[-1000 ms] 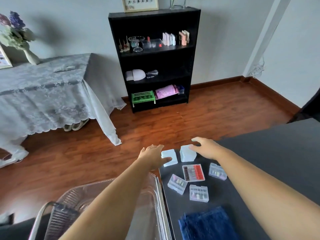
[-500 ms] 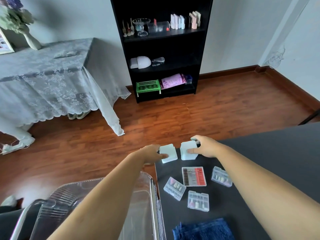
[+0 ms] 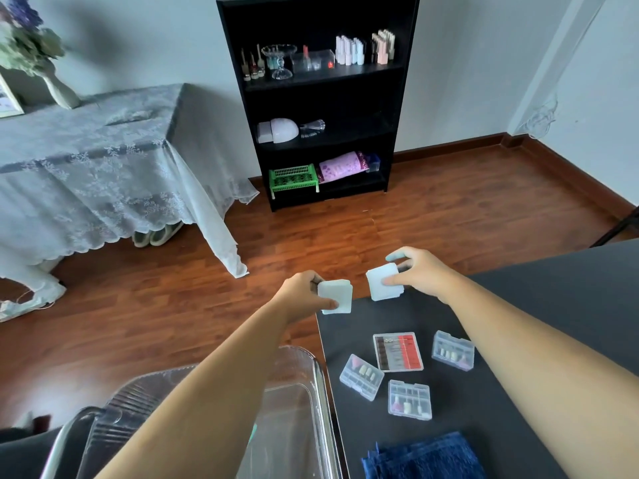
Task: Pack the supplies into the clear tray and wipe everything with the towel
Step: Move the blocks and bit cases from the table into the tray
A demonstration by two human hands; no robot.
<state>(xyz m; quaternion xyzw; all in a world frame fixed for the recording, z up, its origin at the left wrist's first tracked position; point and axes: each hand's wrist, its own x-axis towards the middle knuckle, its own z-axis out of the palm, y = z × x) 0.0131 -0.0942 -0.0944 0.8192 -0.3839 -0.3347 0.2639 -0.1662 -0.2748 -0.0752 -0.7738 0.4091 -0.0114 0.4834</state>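
Observation:
My left hand (image 3: pixel 300 296) grips a small white square box (image 3: pixel 336 296), lifted off the far left corner of the dark table (image 3: pixel 539 305). My right hand (image 3: pixel 418 274) holds a second white square box (image 3: pixel 384 286), tilted up at the table's far edge. On the table lie a flat case with a red half (image 3: pixel 398 351) and three small clear compartment boxes (image 3: pixel 361 376), (image 3: pixel 410 399), (image 3: pixel 453 350). A folded blue towel (image 3: pixel 423 459) sits at the near edge. The clear tray (image 3: pixel 304 402) stands left of the table, partly hidden by my left forearm.
A black shelf unit (image 3: pixel 321 102) with nail supplies stands against the far wall. A table with a lace cloth (image 3: pixel 103 167) and a vase is at the left. Wooden floor (image 3: pixel 432 229) lies between them and the dark table.
Both hands have closed on the two white boxes and raised them off the table. The camera has tilted and moved slightly.

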